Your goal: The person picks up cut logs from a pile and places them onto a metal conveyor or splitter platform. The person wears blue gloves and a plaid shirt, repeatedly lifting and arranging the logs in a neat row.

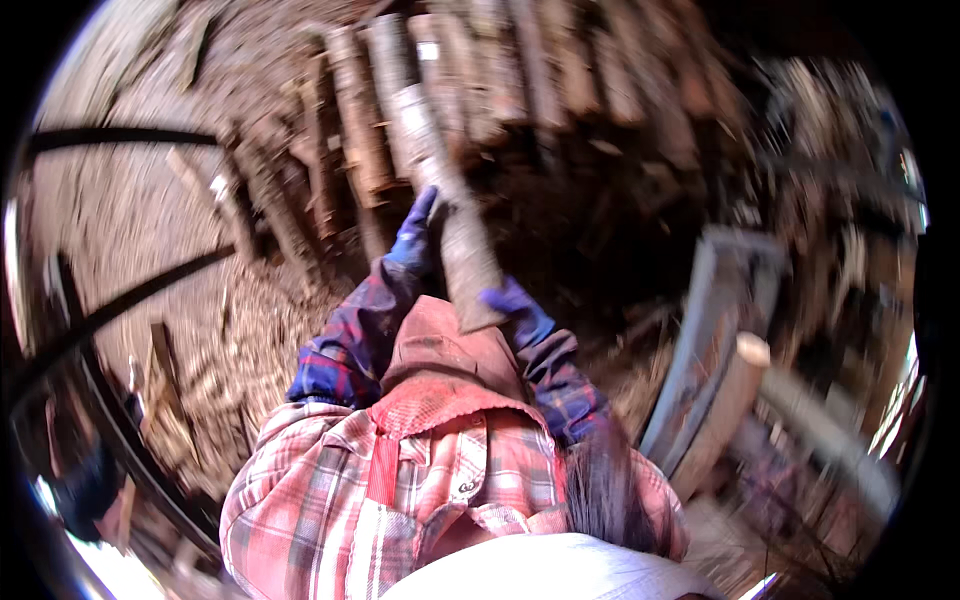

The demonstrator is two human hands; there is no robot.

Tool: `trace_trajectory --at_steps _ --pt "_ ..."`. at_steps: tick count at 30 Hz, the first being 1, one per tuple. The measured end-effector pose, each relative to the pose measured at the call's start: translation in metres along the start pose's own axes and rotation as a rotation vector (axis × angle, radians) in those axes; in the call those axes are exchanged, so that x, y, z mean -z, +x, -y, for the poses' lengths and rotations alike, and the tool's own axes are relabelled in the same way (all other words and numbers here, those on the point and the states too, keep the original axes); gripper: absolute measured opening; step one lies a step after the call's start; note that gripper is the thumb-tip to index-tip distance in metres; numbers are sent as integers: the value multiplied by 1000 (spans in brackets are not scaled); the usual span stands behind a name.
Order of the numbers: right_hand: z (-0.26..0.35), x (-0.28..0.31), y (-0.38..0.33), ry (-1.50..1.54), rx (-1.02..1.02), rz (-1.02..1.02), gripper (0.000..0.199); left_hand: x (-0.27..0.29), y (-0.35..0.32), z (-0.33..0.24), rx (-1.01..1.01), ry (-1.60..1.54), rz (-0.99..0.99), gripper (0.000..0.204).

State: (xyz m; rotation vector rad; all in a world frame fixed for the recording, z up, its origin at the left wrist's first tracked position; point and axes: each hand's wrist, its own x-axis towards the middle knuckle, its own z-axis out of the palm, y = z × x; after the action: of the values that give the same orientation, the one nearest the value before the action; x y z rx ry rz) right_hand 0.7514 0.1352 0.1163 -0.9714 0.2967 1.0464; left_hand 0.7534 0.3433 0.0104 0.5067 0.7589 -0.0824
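Note:
A pale-barked log (445, 190) slants away from me in front of my body, its near end close to my red apron (455, 365). My left hand (415, 235), in a blue-purple glove, is against the log's left side, thumb or finger reaching up along the bark. At the near end, my right hand (518, 308), gloved the same way, grips the log from the right. Parts of both hands' fingers are hidden behind the wood. The log's far end overlaps a row of cut logs (570, 75).
More logs (280, 215) lie to the left on ground strewn with wood chips (240, 340). Dark curved bars (125, 300) stand at far left. On the right are a grey metal channel (690, 330) and a cut log (730, 405) leaning beside it. Motion blurs the edges.

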Motion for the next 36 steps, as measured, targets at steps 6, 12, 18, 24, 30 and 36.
trace_trajectory --at_steps 6,12,18,24,30,36 --pt "20 35 -177 -197 567 -233 95 -208 -87 84 -407 292 794 40" --pt "66 72 -365 -427 1314 -615 112 -398 -266 185 -329 362 1396 67" --pt "-108 145 -396 74 1348 -823 74 -354 -321 362 157 993 1362 56" --pt "-107 164 -433 155 1056 -845 83 -329 -305 380 66 824 1546 55" --pt "-57 146 -453 -674 960 -883 104 -343 -263 277 418 293 969 60" --pt "29 186 -342 -516 1119 -381 99 -321 -215 263 -634 361 1236 75"
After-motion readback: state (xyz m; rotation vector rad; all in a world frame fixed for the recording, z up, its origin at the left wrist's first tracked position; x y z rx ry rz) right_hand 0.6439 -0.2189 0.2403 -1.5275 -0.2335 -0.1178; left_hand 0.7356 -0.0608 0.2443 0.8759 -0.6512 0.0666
